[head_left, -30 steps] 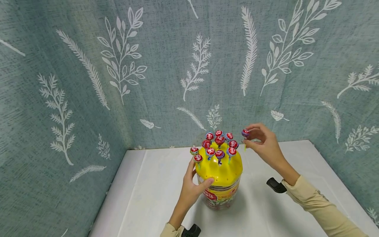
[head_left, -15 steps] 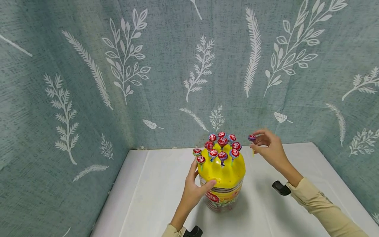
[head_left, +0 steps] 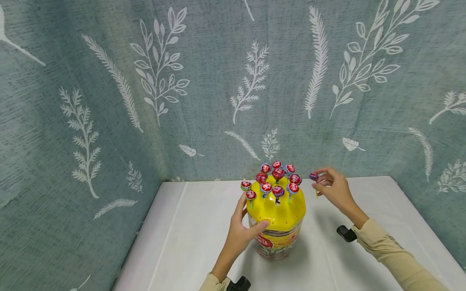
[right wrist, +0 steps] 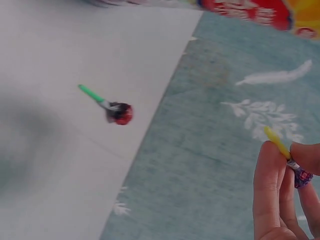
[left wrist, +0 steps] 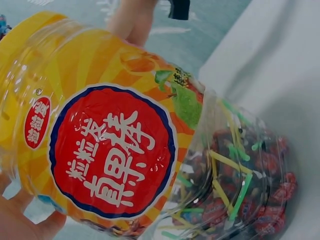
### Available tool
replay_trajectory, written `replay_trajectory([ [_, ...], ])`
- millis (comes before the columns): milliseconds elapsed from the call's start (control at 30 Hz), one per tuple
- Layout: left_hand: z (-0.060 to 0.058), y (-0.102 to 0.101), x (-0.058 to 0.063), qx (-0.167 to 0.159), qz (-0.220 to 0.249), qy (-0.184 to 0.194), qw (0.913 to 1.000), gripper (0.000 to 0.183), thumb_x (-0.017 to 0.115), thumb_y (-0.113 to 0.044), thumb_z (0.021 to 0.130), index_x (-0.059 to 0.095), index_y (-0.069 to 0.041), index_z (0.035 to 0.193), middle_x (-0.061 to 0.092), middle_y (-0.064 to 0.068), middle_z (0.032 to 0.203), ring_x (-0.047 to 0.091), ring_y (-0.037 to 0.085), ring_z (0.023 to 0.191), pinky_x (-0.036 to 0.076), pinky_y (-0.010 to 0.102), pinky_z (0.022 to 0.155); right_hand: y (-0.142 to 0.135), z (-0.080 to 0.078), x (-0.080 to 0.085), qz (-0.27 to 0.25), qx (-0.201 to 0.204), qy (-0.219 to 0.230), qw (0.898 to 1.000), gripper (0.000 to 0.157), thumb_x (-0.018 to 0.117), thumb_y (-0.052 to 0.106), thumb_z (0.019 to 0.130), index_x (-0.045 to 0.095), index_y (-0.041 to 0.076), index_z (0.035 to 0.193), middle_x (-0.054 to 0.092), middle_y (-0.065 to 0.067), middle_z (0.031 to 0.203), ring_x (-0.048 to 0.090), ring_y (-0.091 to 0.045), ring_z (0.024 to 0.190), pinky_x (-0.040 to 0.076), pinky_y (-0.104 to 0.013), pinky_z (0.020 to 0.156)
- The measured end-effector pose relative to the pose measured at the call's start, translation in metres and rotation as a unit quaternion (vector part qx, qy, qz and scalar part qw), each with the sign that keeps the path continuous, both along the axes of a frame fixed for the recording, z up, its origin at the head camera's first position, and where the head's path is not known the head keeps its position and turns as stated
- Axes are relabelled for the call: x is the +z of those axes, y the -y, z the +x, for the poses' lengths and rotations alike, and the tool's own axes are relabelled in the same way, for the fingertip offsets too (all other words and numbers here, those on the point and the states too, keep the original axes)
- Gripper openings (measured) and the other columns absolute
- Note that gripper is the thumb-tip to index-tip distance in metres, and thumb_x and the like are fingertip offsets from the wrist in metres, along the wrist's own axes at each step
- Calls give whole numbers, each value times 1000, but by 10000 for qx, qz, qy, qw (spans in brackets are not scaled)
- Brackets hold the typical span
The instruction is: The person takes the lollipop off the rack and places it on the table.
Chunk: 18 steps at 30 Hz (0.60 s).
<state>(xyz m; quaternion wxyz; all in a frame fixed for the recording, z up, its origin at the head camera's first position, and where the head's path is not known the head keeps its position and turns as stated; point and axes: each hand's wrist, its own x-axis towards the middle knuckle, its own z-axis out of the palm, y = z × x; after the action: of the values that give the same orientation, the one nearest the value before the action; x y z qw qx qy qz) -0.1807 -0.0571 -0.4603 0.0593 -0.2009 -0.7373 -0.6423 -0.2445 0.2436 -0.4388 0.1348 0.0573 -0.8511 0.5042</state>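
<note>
A tall clear plastic jar [head_left: 278,238] with a yellow lid [head_left: 274,212] stands upright on the table. Its lid bears several wrapped lollipops [head_left: 278,191], heads up. In the left wrist view, the jar's label [left wrist: 112,150] shows above more lollipops [left wrist: 235,175] inside. My left hand [head_left: 240,234] holds the left side of the lid, thumb across its front edge. To the right of the jar, my right hand [head_left: 336,190] pinches the yellow stick of a purple-wrapped lollipop [right wrist: 302,177] between thumb and fingers, head up and apart from the lid.
A loose lollipop [right wrist: 120,113] with a green stick lies on the white table [right wrist: 60,165] in the right wrist view. Leaf-patterned cloth [head_left: 204,101] stands behind the table and at both sides.
My right hand has moved right and slightly down with the lollipop, away from the jar. My left hand keeps its hold on the lid. The whole head view has shifted a little.
</note>
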Motion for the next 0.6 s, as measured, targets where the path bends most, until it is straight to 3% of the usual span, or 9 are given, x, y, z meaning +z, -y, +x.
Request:
replay_trajectory([
  [233, -1, 1, -1, -28, -22, -14, 10000, 80, 72, -34, 81, 28, -29, 148, 37, -8, 146, 33, 14, 133, 28, 50, 107, -3, -9, -21, 49, -153, 245, 9996, 40, 70, 3, 82, 55, -3, 118, 60, -19, 91, 64, -21, 67, 55, -28, 54],
  [367, -1, 1, 0, -45, -44, -10, 10000, 81, 73, -34, 81, 27, -30, 148, 36, -9, 146, 32, 13, 134, 28, 50, 107, -6, -14, -35, 41, -283, 417, 9987, 40, 70, 2, 81, 55, -3, 117, 60, -19, 90, 63, -18, 64, 55, -28, 54],
  [600, 0, 2, 1, -15, -86, 31, 10000, 83, 73, -35, 80, 26, -29, 148, 35, -9, 147, 31, 13, 134, 28, 49, 107, -10, -23, -59, 26, -427, 619, 9972, 38, 69, 0, 81, 56, -5, 116, 61, -20, 88, 61, -16, 62, 56, -41, 58],
])
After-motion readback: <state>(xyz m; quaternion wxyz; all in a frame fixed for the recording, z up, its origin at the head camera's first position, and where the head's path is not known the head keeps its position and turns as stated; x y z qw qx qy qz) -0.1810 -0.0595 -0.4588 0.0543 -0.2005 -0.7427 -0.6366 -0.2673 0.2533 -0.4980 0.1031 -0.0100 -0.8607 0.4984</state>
